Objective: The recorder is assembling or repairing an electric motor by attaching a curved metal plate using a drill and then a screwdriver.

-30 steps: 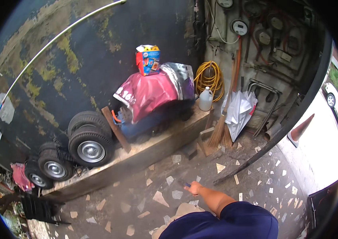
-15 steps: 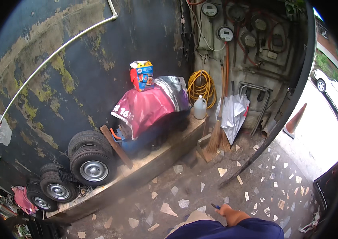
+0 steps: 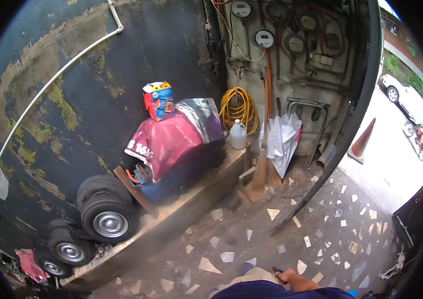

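Note:
My right hand [image 3: 285, 276] is low in the picture, in front of my body and above the tiled floor. Its fingers are closed around a small, slim dark object [image 3: 275, 269], of which only one end sticks out, so I cannot make out its kind. The forearm runs back under a dark blue sleeve. My left hand is out of sight. By the lower edge, beside the sleeve, a bit of something bright blue [image 3: 353, 293] shows.
A low ledge [image 3: 171, 204] along the dark wall bears tyres [image 3: 110, 224], a pink sheet [image 3: 176, 144] with a colourful box [image 3: 159, 102] on it, and a white jug [image 3: 238, 134]. Brooms [image 3: 259, 179], a folded white umbrella [image 3: 282, 149] and a yellow hose [image 3: 239, 110] are farther back. Outside stands a cone [image 3: 362, 142].
The view has turned slightly, so the wall and ledge things sit farther left. My right hand stays low, still closed around the dark object. A motorbike now shows in the street.

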### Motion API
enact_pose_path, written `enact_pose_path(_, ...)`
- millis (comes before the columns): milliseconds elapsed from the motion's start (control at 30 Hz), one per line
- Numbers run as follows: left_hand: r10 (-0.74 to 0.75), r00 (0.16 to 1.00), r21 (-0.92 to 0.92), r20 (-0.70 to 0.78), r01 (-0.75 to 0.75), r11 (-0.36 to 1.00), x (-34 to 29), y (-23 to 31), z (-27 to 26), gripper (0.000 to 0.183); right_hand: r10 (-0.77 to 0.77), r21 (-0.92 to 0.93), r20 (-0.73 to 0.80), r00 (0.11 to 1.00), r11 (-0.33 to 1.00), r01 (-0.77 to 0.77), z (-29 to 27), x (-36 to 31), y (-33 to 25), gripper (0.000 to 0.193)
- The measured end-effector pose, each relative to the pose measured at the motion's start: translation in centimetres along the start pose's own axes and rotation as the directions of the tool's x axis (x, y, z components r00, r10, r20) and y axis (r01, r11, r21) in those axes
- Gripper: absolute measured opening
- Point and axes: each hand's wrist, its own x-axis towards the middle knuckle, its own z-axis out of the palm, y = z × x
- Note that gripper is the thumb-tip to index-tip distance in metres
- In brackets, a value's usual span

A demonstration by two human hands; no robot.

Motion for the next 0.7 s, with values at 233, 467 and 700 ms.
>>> enact_pose_path(233,0.019,1.0,0.022,0.008,-0.02,1.0,-3.5,4.6,7.2,0.039,-0.023,0.126,-0.038,0.999,0.992,0.028,-5.6,4.6,-1.1,0.064)
enact_pose_path(467,0.027,0.999,-0.076,-0.033,-0.029,0.997,-3.0,9.2,9.3,0.037,-0.021,0.263,-0.04,0.999,0.964,0.03,-11.2,9.1,1.7,0.064)
enact_pose_path(700,0.017,0.999,-0.218,0.052,-0.006,0.976,2.0,9.7,14.4,0.035,0.055,0.037,-0.063,0.997,0.998,-0.053,-15.2,8.3,5.3,0.061)
